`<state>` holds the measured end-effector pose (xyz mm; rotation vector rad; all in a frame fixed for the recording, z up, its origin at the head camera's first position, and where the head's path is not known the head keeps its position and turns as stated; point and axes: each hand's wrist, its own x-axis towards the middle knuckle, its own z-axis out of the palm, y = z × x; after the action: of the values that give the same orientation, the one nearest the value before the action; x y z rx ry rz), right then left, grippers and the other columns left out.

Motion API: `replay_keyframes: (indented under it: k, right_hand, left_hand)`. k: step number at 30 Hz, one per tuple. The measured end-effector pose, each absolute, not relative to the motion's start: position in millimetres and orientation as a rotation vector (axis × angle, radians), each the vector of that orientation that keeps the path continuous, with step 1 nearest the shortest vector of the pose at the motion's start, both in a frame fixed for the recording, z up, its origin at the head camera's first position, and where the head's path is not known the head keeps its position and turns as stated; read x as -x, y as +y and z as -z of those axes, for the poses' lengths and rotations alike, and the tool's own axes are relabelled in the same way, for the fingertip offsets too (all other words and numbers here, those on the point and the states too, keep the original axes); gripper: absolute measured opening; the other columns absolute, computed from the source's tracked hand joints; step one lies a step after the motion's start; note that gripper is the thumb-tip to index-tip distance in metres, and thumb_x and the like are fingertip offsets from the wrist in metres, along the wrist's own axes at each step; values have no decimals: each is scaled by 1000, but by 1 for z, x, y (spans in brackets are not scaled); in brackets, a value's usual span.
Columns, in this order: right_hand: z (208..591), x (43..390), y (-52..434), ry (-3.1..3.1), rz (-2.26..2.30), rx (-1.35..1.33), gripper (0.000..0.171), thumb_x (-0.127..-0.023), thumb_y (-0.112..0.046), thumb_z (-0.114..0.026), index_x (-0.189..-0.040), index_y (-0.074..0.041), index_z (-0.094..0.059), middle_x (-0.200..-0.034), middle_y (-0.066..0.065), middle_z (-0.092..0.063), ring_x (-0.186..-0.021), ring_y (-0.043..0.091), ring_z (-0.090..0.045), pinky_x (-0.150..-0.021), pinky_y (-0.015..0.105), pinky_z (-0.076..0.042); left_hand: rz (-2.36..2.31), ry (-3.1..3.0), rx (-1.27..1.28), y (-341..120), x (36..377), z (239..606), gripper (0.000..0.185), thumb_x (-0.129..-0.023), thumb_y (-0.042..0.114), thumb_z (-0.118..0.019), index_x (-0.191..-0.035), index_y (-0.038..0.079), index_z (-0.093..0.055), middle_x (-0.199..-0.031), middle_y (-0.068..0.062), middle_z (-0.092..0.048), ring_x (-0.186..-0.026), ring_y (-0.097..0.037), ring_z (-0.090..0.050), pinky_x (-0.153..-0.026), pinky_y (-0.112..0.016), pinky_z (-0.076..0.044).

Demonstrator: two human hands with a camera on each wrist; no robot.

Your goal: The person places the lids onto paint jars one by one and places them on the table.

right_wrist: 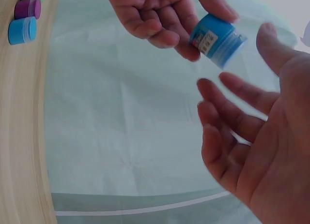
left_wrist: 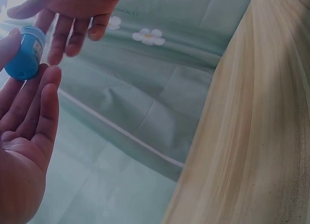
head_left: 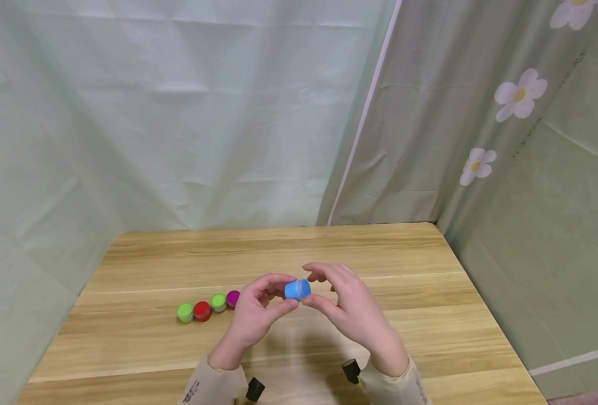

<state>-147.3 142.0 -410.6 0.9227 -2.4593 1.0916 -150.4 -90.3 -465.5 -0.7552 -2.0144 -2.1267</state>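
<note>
A small blue jar [head_left: 297, 289] with a clear band near one end is held tilted above the table between the thumb and fingers of my left hand [head_left: 253, 311]. A white printed label shows on the jar's side [right_wrist: 212, 37] in the right wrist view. My right hand [head_left: 355, 308] is beside the jar's banded end, thumb and fingers spread apart around a gap. In the right wrist view, the fingers [right_wrist: 232, 100] of this hand stand clear of the jar and hold nothing.
On the wooden table [head_left: 142, 264], left of my hands, a row has two green jars [head_left: 185, 312], a red jar [head_left: 202, 311] and a purple jar [head_left: 233, 299]. Another blue jar [right_wrist: 22, 30] ends the row. Pale curtains [head_left: 202, 112] hang behind and beside the table.
</note>
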Motion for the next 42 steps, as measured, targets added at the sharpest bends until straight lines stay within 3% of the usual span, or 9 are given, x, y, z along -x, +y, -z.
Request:
replay_keyframes:
  k: [3, 8, 12, 17, 31, 42]
  right_hand:
    - [410, 148, 144, -2424, -1087, -1007, 57, -97, -33, -81, -148, -19, -61, -134, -4, -68, -123, 17, -60, -93, 40, -56]
    - [409, 151, 144, -2320, -1023, -1151, 51, -98, -23, -81, -145, -16, -63, -140, -1, -65, -130, 21, -59, -108, 41, -51]
    - [410, 153, 144, -2254, -998, -1217, 48, -95, -10, -82, -140, -15, -67, -138, -1, -65, -127, 21, -60, -108, 37, -50]
    - [410, 154, 144, -2225, -998, -1227, 47, -92, -4, -83, -135, -15, -70, -135, -1, -67, -124, 20, -61, -106, 34, -50]
    - [412, 153, 142, -2279, -996, -1147, 36, -97, -22, -81, -131, -16, -72, -127, -5, -71, -119, 17, -62, -100, 33, -53]
    - [414, 147, 136, -2439, -1020, -920, 24, -97, -36, -80, -115, -22, -71, -108, -17, -69, -107, 6, -61, -89, 31, -55]
  left_hand:
    - [2117, -2029, 731, -91, 150, 464, 29, -97, 3, -79, -125, 0, -71, -112, 0, -75, -96, -17, -70, -88, -31, -58]
    - [2123, -2031, 727, -92, 150, 464, 28, -99, 3, -77, -126, 0, -70, -112, 0, -75, -97, -17, -70, -89, -32, -58]
    - [2138, -2030, 718, -92, 150, 464, 28, -99, 4, -76, -126, 0, -70, -113, 0, -75, -98, -18, -70, -89, -33, -58]
    - [2150, -2032, 714, -93, 150, 464, 28, -99, 4, -76, -126, 0, -70, -114, -1, -74, -98, -19, -70, -91, -34, -58]
    - [2142, -1995, 768, -93, 151, 466, 29, -96, -2, -77, -124, -1, -71, -114, 0, -75, -96, -17, -70, -89, -33, -58]
    - [2124, -1963, 786, -91, 151, 465, 34, -89, -3, -85, -120, 1, -73, -104, -2, -77, -90, -17, -71, -84, -32, -58]
